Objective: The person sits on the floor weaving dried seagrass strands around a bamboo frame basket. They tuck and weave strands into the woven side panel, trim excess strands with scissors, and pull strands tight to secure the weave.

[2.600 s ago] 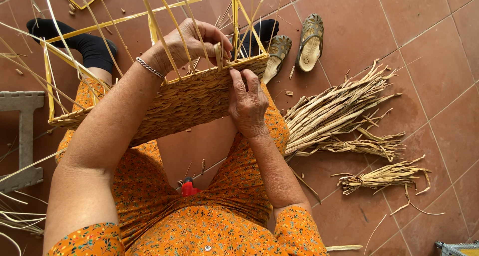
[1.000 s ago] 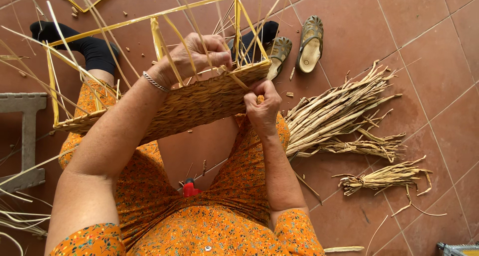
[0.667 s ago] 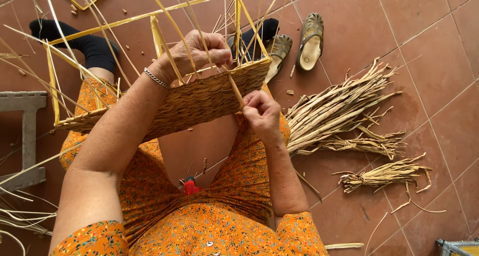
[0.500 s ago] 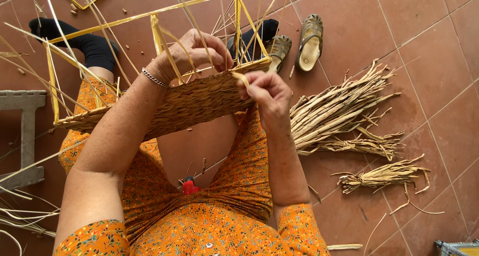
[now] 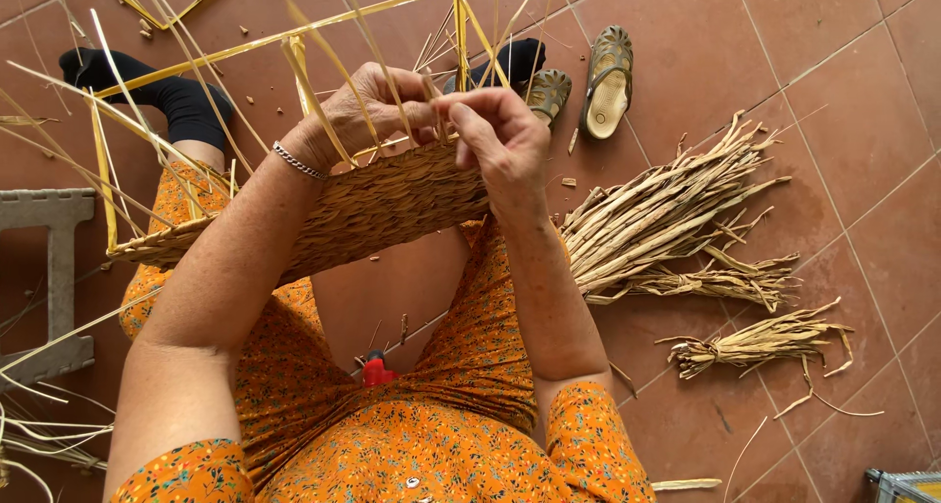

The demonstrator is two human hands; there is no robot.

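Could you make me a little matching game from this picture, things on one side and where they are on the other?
1. woven basket
2. sandal
3. dried reed bundle
4. red-handled tool

a. lying on the tiles to the person's right
b. empty, on the floor beyond the feet
c. resting across the knees, under both hands
d. in the lap of the orange dress

Pairs: 1-c, 2-b, 3-a, 4-d

light: bright, even, diffuse daylight | shadows: soft and faint beside the dried straw bundles (image 5: 676,219) on the tiled floor (image 5: 843,91) | glare: none, mild sheen on the yellow frame strips (image 5: 294,34) | focus: sharp centre | blur: slight at hands (image 5: 500,140) | edges: wide-angle bending toward the corners
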